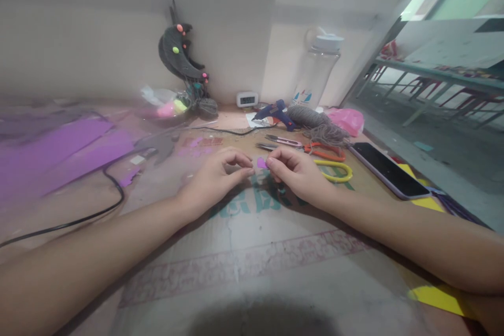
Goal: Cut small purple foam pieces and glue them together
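Observation:
A small purple piece (261, 163), perhaps foam or felt, is pinched between the thumb and fingers of my right hand (296, 169). Facing it from the left is my left hand (223, 172), its thumb and fingers curved with a gap between them and nothing visible in it. The purple piece lies between the two hands, over printed cardboard (252, 252). Just beyond my right hand are orange-handled scissors (328, 151) and small thread snips (284, 140). Yellow scissor handles (339, 171) show beside its wrist.
A blue glue gun (275, 113), grey yarn (311, 118), a clear bottle (317, 71) and a small digital clock (247, 99) stand behind. A phone (388, 169) lies right. Purple sheets (71, 149) and a black cord (118, 197) lie left. A dark crescent ornament (171, 55) hangs on the wall.

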`<state>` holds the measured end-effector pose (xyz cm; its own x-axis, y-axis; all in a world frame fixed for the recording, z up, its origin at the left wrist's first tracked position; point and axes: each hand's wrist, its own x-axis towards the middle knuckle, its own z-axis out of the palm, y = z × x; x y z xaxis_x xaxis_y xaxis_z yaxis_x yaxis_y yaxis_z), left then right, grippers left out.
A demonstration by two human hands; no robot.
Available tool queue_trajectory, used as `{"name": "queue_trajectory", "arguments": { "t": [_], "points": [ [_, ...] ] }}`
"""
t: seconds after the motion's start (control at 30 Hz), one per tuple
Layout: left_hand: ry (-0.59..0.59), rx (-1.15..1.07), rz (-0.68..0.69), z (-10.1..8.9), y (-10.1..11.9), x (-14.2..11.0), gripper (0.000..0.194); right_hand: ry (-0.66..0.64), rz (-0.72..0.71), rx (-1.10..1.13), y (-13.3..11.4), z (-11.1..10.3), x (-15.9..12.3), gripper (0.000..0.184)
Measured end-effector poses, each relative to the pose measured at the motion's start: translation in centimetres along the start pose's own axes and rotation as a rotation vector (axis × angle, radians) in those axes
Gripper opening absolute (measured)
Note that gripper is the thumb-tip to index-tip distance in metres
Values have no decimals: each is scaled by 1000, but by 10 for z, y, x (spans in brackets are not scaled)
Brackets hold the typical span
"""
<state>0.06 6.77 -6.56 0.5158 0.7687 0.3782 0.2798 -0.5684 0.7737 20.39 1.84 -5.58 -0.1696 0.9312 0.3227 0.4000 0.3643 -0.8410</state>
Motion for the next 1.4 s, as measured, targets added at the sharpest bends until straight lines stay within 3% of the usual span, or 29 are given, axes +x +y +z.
{"name": "queue_trajectory", "arguments": {
  "t": [0.13,0.3,0.43,0.57,0.77,0.9,1.03,1.2,1.3,1.4],
  "points": [
    [-20,-104,-82,4,-3,-1,15,-2,3,-7,1,0,1,24],
    [-99,-136,-100,4,-3,-2,47,-3,0,-8,5,0,1,25],
    [-136,-10,-78,1,-1,-3,38,-9,-19,-25,5,0,1,24],
    [-158,67,41,-2,1,-3,20,-12,-19,-53,3,0,2,24],
    [-173,70,41,0,1,-4,21,-32,-15,-66,2,0,1,24],
    [-41,-14,-25,0,-1,-3,26,-35,12,-51,3,1,0,25],
    [174,-5,63,-2,2,-3,28,-19,48,-75,4,1,2,26],
    [180,-35,22,-4,-1,-2,39,-17,54,-64,5,1,3,26],
    [220,43,-20,-1,-10,2,18,-34,25,-53,5,1,2,25],
    [175,70,-31,0,-11,3,27,-46,19,-65,4,1,1,24]
  ]
}}
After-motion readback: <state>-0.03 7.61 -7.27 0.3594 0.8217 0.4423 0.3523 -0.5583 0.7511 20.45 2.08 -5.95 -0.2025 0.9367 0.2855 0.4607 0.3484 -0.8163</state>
